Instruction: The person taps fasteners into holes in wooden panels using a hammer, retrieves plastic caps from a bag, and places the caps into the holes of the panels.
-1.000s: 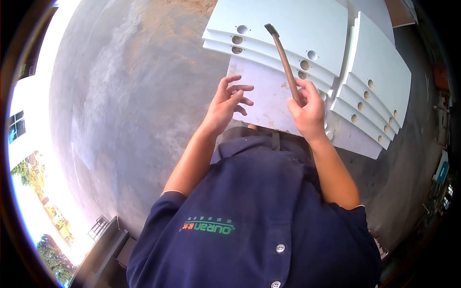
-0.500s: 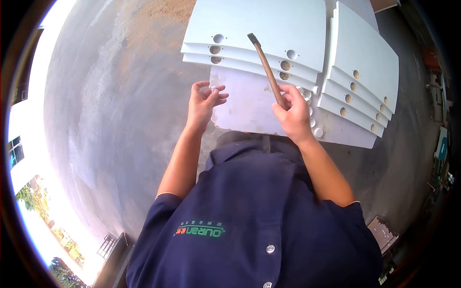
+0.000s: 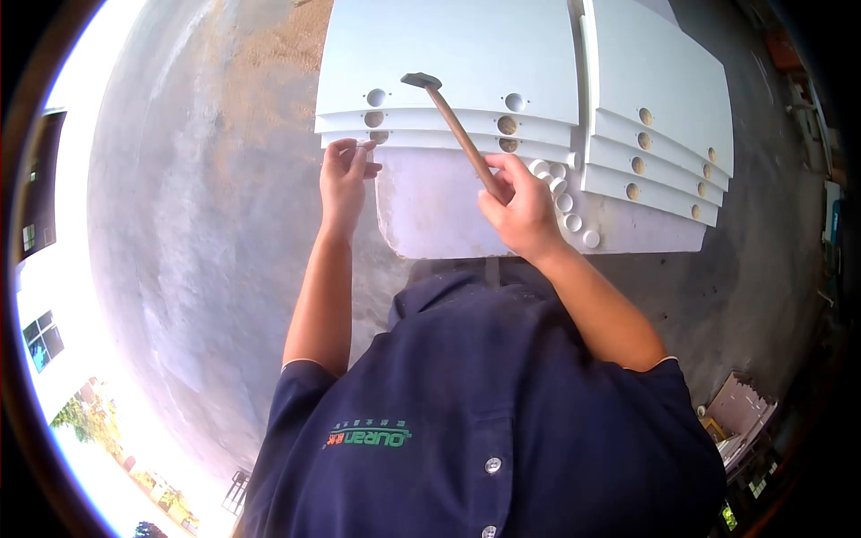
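Observation:
My right hand point(image 3: 522, 206) is closed around the lower end of a hammer's wooden handle point(image 3: 462, 139). The dark hammer head point(image 3: 421, 81) is over the top white panel point(image 3: 448, 54). My left hand point(image 3: 344, 184) pinches a small white piece point(image 3: 364, 145) at the left front edge of the stacked panels, beside a round hole in a lower panel point(image 3: 378, 138). Several white round caps point(image 3: 564, 203) lie on the pale work surface point(image 3: 439, 211) to the right of my right hand. The stacked panels have round holes along their stepped front edges.
A second stack of white panels point(image 3: 664, 81) with holes stands at the right, across a narrow gap. Grey concrete floor point(image 3: 197, 206) surrounds the work surface, with sawdust point(image 3: 287, 40) at the upper left. Boxes point(image 3: 740, 417) lie at the lower right.
The view has shifted. My left hand has moved forward to the panels' left front edge with the small white piece now in its fingers. The hammer head has tilted further left in my right hand.

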`<state>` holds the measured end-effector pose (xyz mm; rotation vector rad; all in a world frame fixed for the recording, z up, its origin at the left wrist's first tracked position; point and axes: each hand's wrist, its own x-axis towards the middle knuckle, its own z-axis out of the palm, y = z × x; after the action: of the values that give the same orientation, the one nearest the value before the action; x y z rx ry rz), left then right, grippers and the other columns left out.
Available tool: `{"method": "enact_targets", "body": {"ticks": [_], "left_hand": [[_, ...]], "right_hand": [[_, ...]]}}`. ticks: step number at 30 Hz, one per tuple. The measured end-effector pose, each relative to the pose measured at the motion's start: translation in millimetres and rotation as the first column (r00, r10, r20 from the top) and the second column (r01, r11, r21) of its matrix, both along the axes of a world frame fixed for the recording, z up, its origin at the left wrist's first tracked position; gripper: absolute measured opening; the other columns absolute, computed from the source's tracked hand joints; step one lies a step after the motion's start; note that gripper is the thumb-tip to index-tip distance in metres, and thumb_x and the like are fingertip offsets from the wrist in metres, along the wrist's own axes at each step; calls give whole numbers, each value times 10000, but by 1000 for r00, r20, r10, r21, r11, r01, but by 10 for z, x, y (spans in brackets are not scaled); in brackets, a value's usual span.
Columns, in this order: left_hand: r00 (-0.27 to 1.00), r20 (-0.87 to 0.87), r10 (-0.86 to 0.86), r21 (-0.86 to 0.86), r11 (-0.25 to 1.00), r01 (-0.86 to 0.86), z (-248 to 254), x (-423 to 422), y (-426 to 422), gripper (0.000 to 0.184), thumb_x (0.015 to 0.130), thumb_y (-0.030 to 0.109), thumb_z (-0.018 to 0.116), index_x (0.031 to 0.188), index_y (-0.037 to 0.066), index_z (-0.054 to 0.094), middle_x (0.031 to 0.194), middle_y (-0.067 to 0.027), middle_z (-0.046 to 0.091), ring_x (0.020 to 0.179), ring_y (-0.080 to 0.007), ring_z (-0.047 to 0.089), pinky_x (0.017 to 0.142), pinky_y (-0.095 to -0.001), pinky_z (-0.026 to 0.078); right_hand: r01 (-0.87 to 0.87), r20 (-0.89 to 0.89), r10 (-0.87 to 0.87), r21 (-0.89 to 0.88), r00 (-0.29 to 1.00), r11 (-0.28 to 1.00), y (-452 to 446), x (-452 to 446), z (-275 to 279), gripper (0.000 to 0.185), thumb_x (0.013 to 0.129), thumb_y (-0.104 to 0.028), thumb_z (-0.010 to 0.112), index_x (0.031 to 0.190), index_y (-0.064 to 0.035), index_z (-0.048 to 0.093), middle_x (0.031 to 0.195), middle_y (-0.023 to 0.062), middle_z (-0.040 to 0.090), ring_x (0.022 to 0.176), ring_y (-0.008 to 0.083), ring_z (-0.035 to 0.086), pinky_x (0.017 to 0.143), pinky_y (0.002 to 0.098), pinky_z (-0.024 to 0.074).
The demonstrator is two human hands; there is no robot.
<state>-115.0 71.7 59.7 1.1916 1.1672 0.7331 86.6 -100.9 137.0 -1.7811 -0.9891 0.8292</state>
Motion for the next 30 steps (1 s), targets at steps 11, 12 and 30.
{"method": "enact_targets", "body": {"ticks": [11, 12, 30], "left_hand": [[888, -456, 62, 428, 890, 158, -391, 452, 533, 177, 979, 182, 582, 1056, 22, 591, 930, -131, 700, 764, -255, 685, 677, -366, 533], [862, -501, 76, 449, 875, 184, -359, 491, 562, 171, 973, 183, 589, 1052, 31, 595, 949, -131, 696, 781, -265, 683, 695, -374, 533], [840, -538, 70, 490, 837, 244, -395, 682, 695, 134, 906, 174, 654, 979, 64, 679, 1001, -106, 682, 884, -292, 670, 775, -373, 533]], "right_hand": [[-5, -764, -90, -121, 639, 993, 146, 62, -129, 283, 949, -113, 581, 1203, -6, 518, 850, 44, 572, 560, 78, 495, 487, 231, 399], [20, -865, -88, -90, 494, 996, 164, 85, -137, 293, 962, -122, 555, 1223, 6, 521, 843, 39, 553, 554, 91, 480, 486, 238, 399], [56, -984, 167, 164, -54, 985, 296, 316, -117, 385, 969, -122, 524, 1329, 11, 498, 763, 22, 480, 500, 97, 397, 442, 240, 351]]}}
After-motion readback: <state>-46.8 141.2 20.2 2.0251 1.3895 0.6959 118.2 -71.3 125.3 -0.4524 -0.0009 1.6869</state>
